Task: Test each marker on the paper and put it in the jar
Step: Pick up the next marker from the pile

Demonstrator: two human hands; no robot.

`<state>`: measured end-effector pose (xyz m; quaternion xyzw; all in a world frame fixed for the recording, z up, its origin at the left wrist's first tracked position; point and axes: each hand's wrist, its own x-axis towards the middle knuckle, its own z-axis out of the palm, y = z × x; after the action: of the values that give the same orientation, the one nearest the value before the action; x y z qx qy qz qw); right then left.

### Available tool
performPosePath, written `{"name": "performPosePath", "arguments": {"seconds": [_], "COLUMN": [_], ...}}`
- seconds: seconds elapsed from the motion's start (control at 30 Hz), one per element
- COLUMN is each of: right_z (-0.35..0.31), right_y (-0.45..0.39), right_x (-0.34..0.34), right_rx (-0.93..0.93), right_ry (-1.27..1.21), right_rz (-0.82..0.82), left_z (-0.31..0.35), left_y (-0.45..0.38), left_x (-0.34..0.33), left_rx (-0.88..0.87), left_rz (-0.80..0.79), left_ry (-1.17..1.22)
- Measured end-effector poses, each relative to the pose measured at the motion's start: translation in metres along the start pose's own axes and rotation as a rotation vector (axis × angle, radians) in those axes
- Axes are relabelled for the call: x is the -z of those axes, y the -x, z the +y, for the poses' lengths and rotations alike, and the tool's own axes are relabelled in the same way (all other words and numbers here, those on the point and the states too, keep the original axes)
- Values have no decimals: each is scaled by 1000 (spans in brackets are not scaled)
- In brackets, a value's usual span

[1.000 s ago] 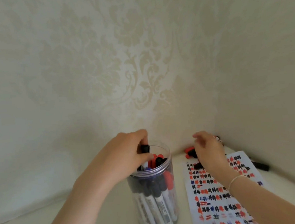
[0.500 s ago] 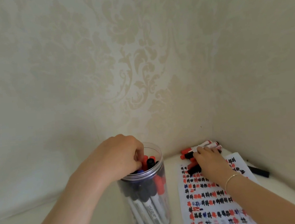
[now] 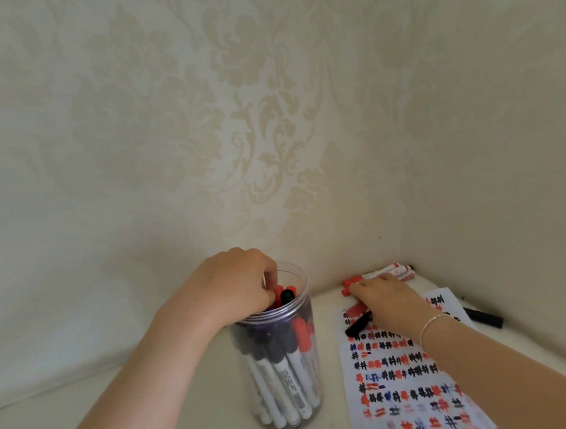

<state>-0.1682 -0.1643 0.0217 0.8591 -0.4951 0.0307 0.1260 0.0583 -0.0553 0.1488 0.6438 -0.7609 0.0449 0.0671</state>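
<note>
Reaching into the mouth of the clear jar (image 3: 280,358), the left hand (image 3: 233,287) curls its fingers around the caps of markers standing inside. Beside the jar, the right hand (image 3: 385,299) rests on loose markers (image 3: 387,272) at the far end of the paper (image 3: 409,384); its grip cannot be told.

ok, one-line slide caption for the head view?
Left hand at the mouth of the marker-filled jar; right hand reaches for loose markers above the test paper.
</note>
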Motion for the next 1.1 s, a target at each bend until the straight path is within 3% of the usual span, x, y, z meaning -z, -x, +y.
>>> {"name": "performPosePath", "arguments": {"seconds": [0.07,0.13,0.2,0.27,0.4,0.5,0.57,0.67,0.7,0.77,0.93,1.1], "right_z": [-5,-10,-13,-11,-15,-5,9,14,8,-9,-22,-23], "right_y": [2,4,6,10,31,51,67,83,85,87,95,118], "right_x": [18,40,68,97,149,175,180,168,161,148,136,120], "right_rx": [14,-30,-112,-133,-13,-28,-32,-30,-19,-21,-210,-210], "right_ry": [-129,-383,-682,-766,-761,-941,-1296,-2036,-2125,-2003,-1852,-1606], "right_rz": [159,266,229,106,-42,-14,0,2,-5,-15,213,138], "left_z": [1,3,7,17,40,51,57,70,77,93,106,111], "left_y": [2,2,2,2,-3,-5,-1,6,7,8,10,24], "left_x": [0,1,3,6,9,9,10,11,10,5,-19,-51], "left_rx": [15,36,21,-94,-258,-276,-276,-281,-298,-353,-303,-382], "left_rz": [0,114,358,456,240,238,277,314,307,268,41,-72], "left_ry": [11,92,186,194,88,116,123,229,273,341,672,894]}}
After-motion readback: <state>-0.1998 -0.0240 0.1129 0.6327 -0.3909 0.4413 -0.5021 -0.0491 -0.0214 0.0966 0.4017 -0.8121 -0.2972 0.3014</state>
